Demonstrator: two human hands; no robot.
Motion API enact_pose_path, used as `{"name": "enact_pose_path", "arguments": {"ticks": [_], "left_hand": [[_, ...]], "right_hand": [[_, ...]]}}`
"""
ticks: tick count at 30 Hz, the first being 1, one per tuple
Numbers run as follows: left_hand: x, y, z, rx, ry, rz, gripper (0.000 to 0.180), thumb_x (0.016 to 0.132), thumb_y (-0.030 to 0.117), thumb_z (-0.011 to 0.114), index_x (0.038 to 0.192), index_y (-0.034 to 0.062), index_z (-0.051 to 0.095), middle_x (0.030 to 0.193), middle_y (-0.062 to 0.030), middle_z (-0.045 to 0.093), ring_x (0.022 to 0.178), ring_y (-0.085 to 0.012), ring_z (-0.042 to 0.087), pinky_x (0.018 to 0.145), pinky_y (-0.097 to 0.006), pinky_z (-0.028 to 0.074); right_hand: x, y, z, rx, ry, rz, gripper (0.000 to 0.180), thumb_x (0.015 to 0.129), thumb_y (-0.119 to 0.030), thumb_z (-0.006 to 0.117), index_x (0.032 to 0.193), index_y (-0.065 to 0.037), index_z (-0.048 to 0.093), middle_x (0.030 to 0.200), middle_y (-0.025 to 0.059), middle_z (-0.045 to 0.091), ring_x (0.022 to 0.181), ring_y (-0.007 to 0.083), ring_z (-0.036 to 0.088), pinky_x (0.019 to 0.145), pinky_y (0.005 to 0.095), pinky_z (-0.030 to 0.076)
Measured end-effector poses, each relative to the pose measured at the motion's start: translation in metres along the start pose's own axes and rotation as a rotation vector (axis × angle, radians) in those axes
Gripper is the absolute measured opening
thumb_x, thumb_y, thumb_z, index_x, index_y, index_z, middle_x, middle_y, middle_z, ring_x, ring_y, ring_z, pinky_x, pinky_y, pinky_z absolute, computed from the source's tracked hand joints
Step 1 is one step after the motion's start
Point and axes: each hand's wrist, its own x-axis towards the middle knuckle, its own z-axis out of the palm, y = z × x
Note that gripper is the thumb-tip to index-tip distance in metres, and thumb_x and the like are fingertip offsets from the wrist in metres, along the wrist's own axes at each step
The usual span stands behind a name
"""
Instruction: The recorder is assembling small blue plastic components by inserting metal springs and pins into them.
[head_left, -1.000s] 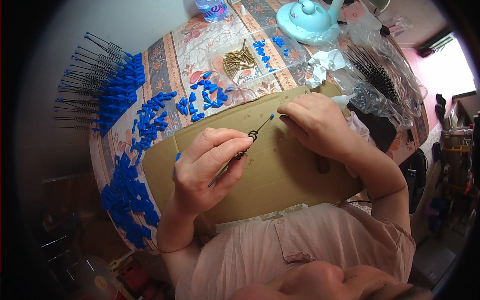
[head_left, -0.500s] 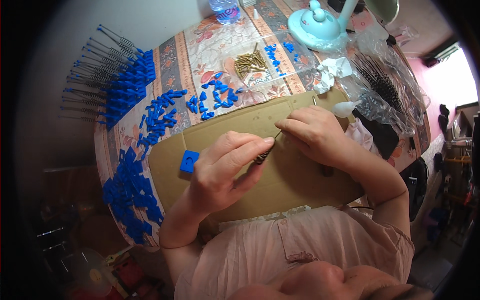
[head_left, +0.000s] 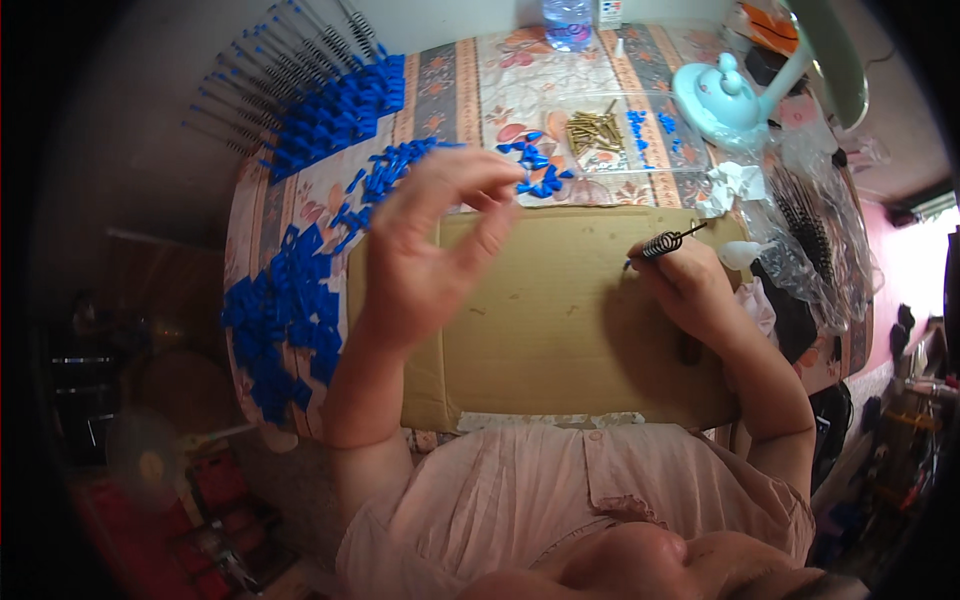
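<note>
My right hand [head_left: 688,285] is closed round a dark coil spring on a thin rod [head_left: 663,245], held above the right part of a cardboard sheet [head_left: 540,320]. A small blue tip [head_left: 628,265] shows at the spring's lower left end. My left hand [head_left: 430,245] is raised over the cardboard's left part, slightly blurred. Its thumb and fingers curve toward each other with a small gap, and nothing shows between them. Just beyond those fingertips lie loose blue cone-shaped pieces [head_left: 545,185].
Blue blocks carrying upright spring rods [head_left: 330,120] stand at the far left. Flat blue pieces [head_left: 285,310] are heaped at the left edge. Brass-coloured pins [head_left: 595,132] lie in a clear tray. A pale blue lamp [head_left: 720,95], tissue [head_left: 735,185] and plastic-bagged springs [head_left: 800,220] are at the right.
Both hands held the spring rod together; now it is in my right hand alone. My left hand has moved away, toward the blue cones. The view has shifted, and the blue square is out of sight.
</note>
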Motion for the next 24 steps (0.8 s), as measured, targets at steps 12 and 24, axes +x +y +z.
{"name": "enact_pose_path", "arguments": {"ticks": [12,24], "left_hand": [[-0.064,-0.033,-0.050,0.562,-0.313,-0.489,0.034,0.077,0.015,0.073,0.105,-0.0020,0.063,0.091,-0.0081,0.060,0.071,-0.0170,0.056,0.067,-0.029,0.047],[-0.063,-0.044,-0.036,0.401,-0.203,-0.365,0.044,0.074,0.003,0.071,0.116,0.0012,0.058,0.108,-0.0125,0.059,0.100,-0.0265,0.060,0.086,-0.034,0.048]], "right_hand": [[0.004,-0.002,0.002,-0.007,-0.028,0.033,0.011,0.082,-0.002,0.064,0.092,-0.003,0.059,0.075,0.0130,0.061,0.069,0.0322,0.061,0.061,0.0393,0.047],[0.004,-0.002,0.004,-0.003,-0.019,0.044,0.012,0.081,-0.002,0.064,0.093,-0.004,0.060,0.073,0.0116,0.060,0.068,0.0302,0.061,0.060,0.0384,0.047]]}}
